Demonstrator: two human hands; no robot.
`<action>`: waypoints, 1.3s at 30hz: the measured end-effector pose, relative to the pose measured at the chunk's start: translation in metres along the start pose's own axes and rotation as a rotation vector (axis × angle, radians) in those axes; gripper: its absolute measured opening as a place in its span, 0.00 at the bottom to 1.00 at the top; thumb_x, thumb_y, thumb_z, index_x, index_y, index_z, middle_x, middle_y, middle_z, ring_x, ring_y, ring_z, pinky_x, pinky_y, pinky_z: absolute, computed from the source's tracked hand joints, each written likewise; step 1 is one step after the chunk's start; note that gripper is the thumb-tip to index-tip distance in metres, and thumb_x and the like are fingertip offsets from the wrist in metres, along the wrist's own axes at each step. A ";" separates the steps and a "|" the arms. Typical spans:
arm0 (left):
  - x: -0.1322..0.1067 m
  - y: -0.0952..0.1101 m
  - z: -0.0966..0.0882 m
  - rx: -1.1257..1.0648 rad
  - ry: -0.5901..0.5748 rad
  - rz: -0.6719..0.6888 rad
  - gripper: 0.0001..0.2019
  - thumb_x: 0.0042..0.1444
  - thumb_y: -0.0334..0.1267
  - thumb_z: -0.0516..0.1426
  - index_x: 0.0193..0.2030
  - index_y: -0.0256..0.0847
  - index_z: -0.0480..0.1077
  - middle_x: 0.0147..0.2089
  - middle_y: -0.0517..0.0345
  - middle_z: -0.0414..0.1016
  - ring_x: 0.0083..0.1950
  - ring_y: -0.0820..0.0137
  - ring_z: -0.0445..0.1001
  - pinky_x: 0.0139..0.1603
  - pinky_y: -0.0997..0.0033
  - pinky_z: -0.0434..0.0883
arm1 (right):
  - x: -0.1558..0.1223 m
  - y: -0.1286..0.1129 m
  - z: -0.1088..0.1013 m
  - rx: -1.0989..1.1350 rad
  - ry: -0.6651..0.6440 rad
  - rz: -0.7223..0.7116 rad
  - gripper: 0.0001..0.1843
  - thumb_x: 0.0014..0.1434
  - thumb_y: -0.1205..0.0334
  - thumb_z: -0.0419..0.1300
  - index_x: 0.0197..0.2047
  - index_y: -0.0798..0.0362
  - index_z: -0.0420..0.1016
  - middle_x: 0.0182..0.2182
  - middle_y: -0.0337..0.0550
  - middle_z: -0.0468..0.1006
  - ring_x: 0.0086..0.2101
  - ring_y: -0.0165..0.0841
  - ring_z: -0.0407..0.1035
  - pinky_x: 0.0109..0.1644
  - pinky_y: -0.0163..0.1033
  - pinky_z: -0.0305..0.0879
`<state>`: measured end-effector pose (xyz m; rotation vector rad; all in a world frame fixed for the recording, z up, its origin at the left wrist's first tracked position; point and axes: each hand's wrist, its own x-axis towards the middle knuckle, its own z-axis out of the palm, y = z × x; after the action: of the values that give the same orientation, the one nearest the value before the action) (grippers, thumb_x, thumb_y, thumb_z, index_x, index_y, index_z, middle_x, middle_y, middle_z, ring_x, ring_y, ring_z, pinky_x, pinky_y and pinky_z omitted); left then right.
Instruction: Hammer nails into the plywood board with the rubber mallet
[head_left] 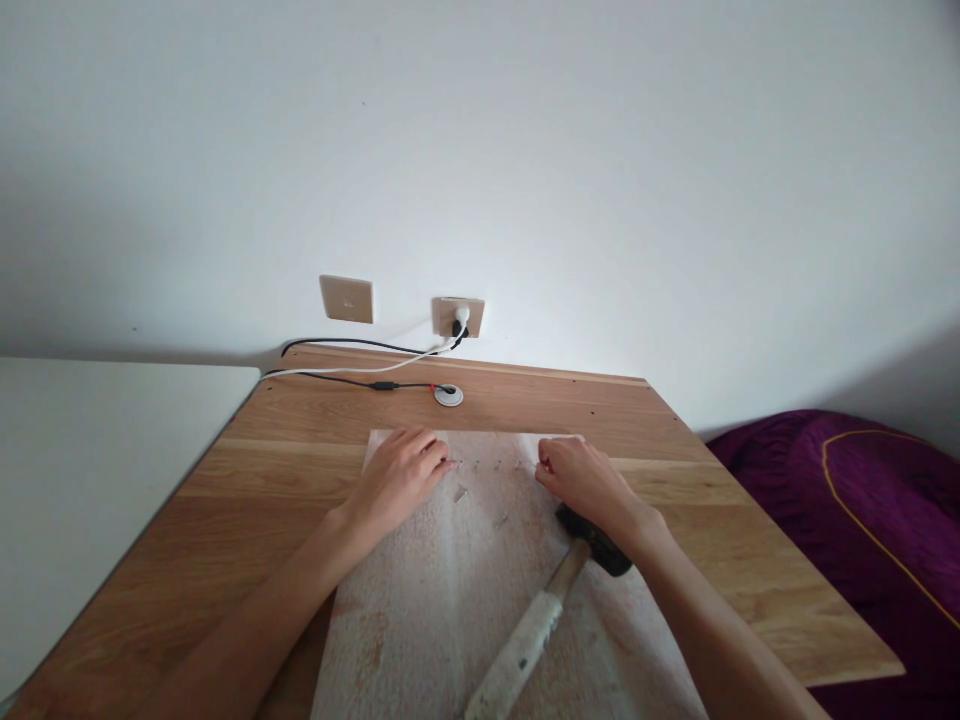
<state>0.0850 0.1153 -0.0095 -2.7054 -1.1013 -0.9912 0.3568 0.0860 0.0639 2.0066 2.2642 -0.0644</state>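
Observation:
A pale, rust-stained board [450, 600] lies on the wooden table [262, 470]. My left hand [401, 475] rests on the board's far left part with its fingers curled together, the fingertips close to several small nails [480, 465]. My right hand [577, 475] sits on the board's far right with its fingers bent into a loose fist; what they pinch, if anything, is too small to see. A hammer [540, 610] with a black head and a pale handle lies on the board just under my right wrist, untouched by the fingers.
A white round grommet [448, 396] and black and white cables [360, 372] lie at the table's far edge, plugged into a wall socket [457, 316]. A white surface [90, 460] adjoins on the left. A purple bedspread [847, 500] lies to the right.

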 end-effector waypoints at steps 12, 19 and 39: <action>-0.004 0.025 -0.006 -0.207 -0.128 0.079 0.06 0.70 0.40 0.61 0.43 0.40 0.76 0.43 0.54 0.76 0.45 0.63 0.75 0.49 0.62 0.72 | -0.005 0.000 -0.003 -0.011 -0.028 -0.020 0.13 0.66 0.74 0.56 0.45 0.54 0.80 0.43 0.50 0.86 0.43 0.42 0.79 0.40 0.39 0.58; 0.009 0.015 0.003 -0.218 -0.154 -0.057 0.09 0.69 0.27 0.57 0.49 0.41 0.77 0.46 0.55 0.79 0.48 0.64 0.78 0.53 0.62 0.74 | -0.004 -0.001 -0.002 0.004 -0.017 -0.068 0.13 0.70 0.73 0.54 0.45 0.55 0.80 0.43 0.50 0.85 0.44 0.40 0.79 0.45 0.38 0.61; 0.019 0.004 -0.002 -0.095 -0.323 0.088 0.13 0.67 0.19 0.55 0.45 0.37 0.77 0.45 0.53 0.77 0.48 0.64 0.78 0.52 0.66 0.74 | -0.034 -0.022 -0.019 0.366 -0.090 -0.395 0.04 0.70 0.68 0.62 0.45 0.50 0.77 0.38 0.36 0.84 0.38 0.29 0.78 0.43 0.30 0.67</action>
<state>0.0965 0.1232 0.0039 -3.0390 -0.9862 -0.6232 0.3378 0.0515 0.0852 1.6105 2.7062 -0.6307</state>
